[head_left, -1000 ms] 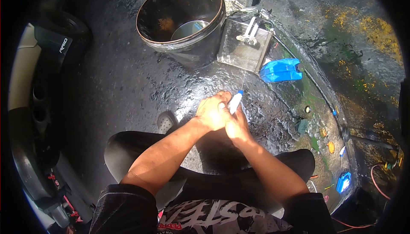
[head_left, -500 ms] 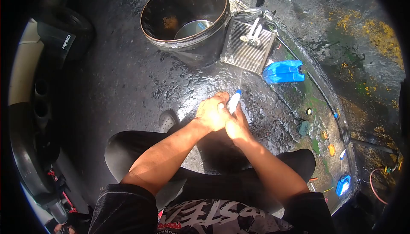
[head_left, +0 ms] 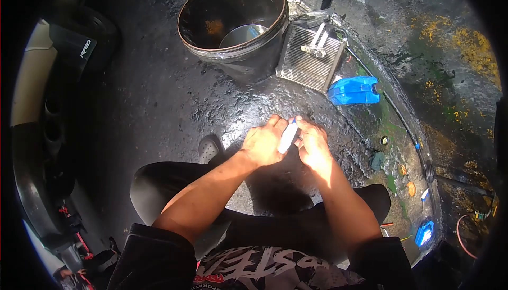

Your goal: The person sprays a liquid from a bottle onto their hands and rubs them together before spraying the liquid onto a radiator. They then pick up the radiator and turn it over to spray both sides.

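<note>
My left hand (head_left: 263, 142) is wrapped round a small white squeeze bottle (head_left: 288, 137) with a blue tip. The fingers of my right hand (head_left: 313, 142) are closed at that tip, and the hand partly hides it. Beyond both hands, a finned metal heat-exchanger core (head_left: 304, 70) with two pipe ends leans beside a large black bucket (head_left: 243, 60). A blue plastic container (head_left: 353, 91) lies on the wet ground just right of the core.
A dark hose (head_left: 394, 107) curves along the right side. Near it lie an orange scrap (head_left: 411, 188) and a small blue object (head_left: 424, 234). Vehicle bodywork (head_left: 37, 83) stands at the left. My shoe (head_left: 209, 148) is behind my left forearm.
A thin stream ran from the bottle's tip towards the core; it no longer shows. My right hand has shifted from the bottle's body up to its tip, while my left hand keeps hold.
</note>
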`<state>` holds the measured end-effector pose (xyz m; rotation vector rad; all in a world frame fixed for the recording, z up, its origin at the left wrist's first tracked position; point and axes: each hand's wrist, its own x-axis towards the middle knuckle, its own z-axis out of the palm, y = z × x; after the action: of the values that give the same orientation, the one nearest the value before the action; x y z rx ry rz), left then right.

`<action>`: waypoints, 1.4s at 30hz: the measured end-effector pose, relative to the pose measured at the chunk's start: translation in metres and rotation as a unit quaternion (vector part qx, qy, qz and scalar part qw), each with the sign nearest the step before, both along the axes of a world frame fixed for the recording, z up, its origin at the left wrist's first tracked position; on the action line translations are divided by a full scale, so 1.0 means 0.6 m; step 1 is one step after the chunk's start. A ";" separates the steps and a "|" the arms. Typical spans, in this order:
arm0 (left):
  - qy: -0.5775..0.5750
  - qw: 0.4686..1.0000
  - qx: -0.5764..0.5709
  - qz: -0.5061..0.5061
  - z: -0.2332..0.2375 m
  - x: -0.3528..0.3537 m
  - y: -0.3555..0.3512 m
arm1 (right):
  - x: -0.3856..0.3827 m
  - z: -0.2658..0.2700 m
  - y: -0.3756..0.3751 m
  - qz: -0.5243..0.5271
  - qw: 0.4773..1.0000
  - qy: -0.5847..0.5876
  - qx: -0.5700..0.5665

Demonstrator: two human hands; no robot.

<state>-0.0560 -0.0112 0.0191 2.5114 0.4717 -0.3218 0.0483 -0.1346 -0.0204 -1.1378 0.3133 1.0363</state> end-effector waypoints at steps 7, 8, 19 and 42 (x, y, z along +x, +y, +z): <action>0.080 0.996 0.026 -0.018 0.006 0.006 -0.007 | -0.002 -0.020 0.003 0.015 0.997 -0.019 -0.069; 0.071 0.997 0.023 -0.005 0.005 0.008 -0.006 | -0.002 -0.031 0.001 0.024 0.997 -0.023 -0.070; 0.010 0.990 -0.035 0.135 -0.020 0.022 0.027 | -0.033 0.032 -0.007 0.119 0.991 -0.016 -0.058; 0.018 0.971 -0.086 0.224 0.018 0.051 0.036 | -0.059 0.068 0.000 0.211 0.971 -0.108 0.036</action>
<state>-0.0254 0.0106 0.0297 2.1576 0.9597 -0.2207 0.0127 -0.1348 0.0202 -1.2683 -0.1485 1.2675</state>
